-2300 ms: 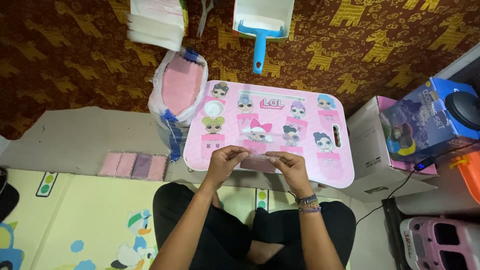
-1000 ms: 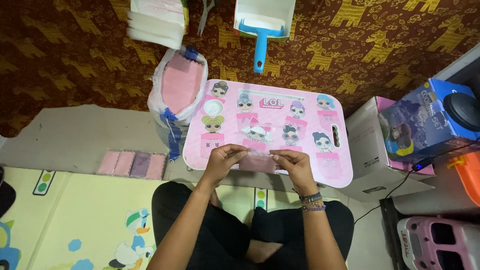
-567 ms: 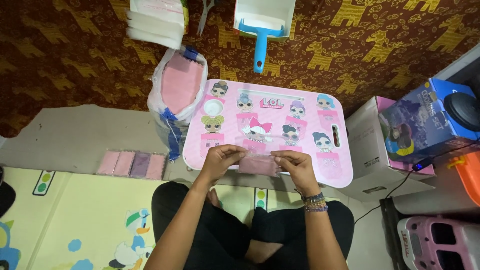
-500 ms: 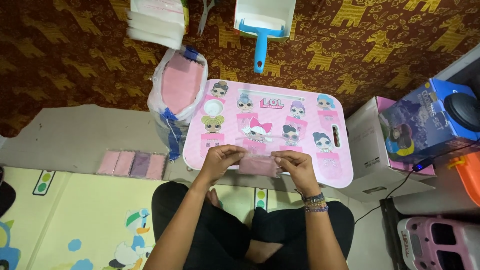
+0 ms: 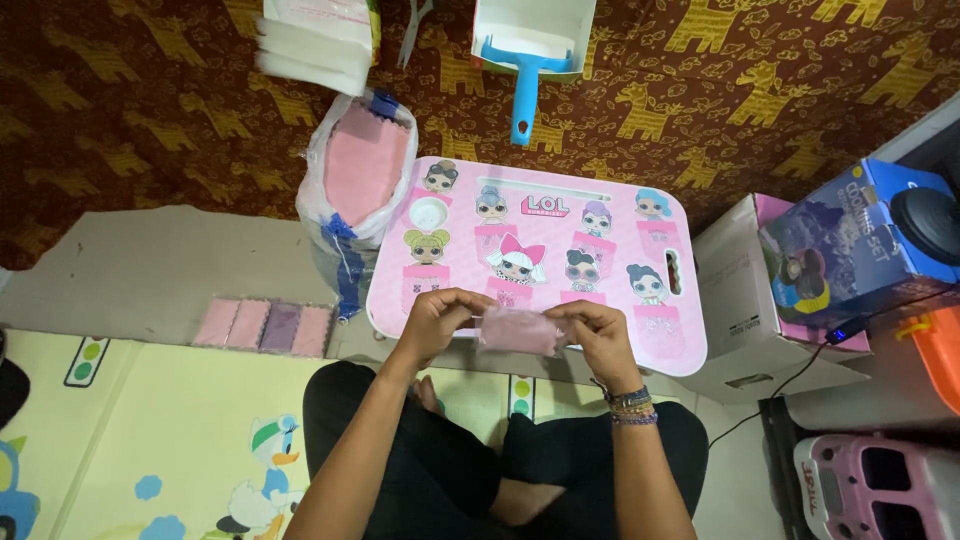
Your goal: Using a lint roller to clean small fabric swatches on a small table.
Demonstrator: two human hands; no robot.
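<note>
Since a moment ago we have folded the pink cloth [image 5: 518, 331] smaller, left hand [image 5: 437, 322] and right hand [image 5: 600, 338] both pinching its ends at the near edge of the pink lap tray [image 5: 640, 260].

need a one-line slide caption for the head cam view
Seated cross-legged, left hand and right hand hold a small pink cloth over a pink lap table.

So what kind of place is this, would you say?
Probably a room at home, with the person cross-legged on the floor: a cartoon play mat, a patterned rug, and a pink lap table with doll pictures. Both hands, left and right, hold a small pink packet over it.
</note>
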